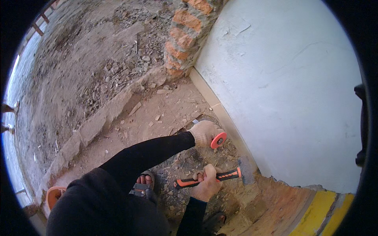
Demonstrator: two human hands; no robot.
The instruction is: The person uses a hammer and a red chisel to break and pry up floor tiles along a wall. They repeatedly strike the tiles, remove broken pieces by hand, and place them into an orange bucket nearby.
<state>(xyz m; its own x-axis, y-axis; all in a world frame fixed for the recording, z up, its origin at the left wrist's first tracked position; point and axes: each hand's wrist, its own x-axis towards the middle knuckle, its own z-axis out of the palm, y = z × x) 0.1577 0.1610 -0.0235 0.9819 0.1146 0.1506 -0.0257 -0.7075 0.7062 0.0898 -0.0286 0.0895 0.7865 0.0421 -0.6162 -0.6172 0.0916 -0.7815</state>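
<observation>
My left hand, in a pale knitted glove, grips a chisel with a round red hand guard. Its struck end points up towards me, and the glove hides most of the shaft. Below it, my right hand, also gloved, is closed around the black and orange handle of a club hammer. The hammer's grey steel head hangs by the lower end of the beige tile skirting, apart from the chisel. Whether the hammer head touches the skirting I cannot tell.
A white plastered wall rises beyond the skirting, with exposed brick at its far edge. Tile shards litter the dusty floor beside a raised mortar edge. An orange container stands behind me. Another person's feet show far left.
</observation>
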